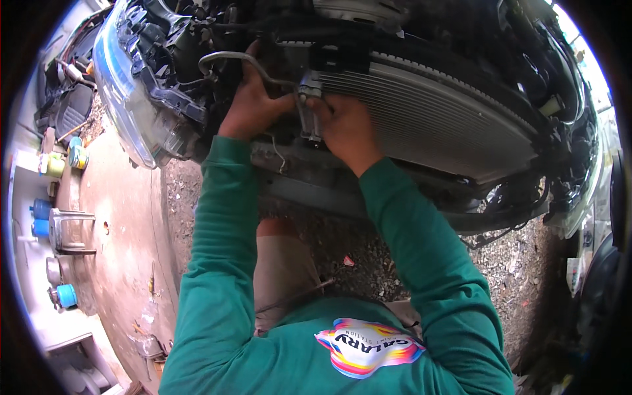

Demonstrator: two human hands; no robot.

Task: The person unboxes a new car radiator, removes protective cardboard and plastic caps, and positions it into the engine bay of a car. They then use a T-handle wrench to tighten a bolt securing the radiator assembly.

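Note:
At the open front of a car, a finned radiator-like panel, probably the condenser [421,108], stands behind my hands. A bent silver metal pipe [227,55] curves in to a small metal fitting [309,89] at the panel's left end. My left hand [253,105] is around the pipe, one finger reaching up behind it and the thumb stretched toward the fitting; its other fingers are hidden. My right hand [349,125] is closed at the fitting, thumb pressed against it and fingers curled. What lies under its fingertips is partly hidden.
A clear headlight [125,85] sits left of my hands, with brackets beside it. The lower crossbar [316,191] runs below the panel. Gravel [368,263] lies beneath the car. On the concrete floor at left stand a stool [71,230] and several containers.

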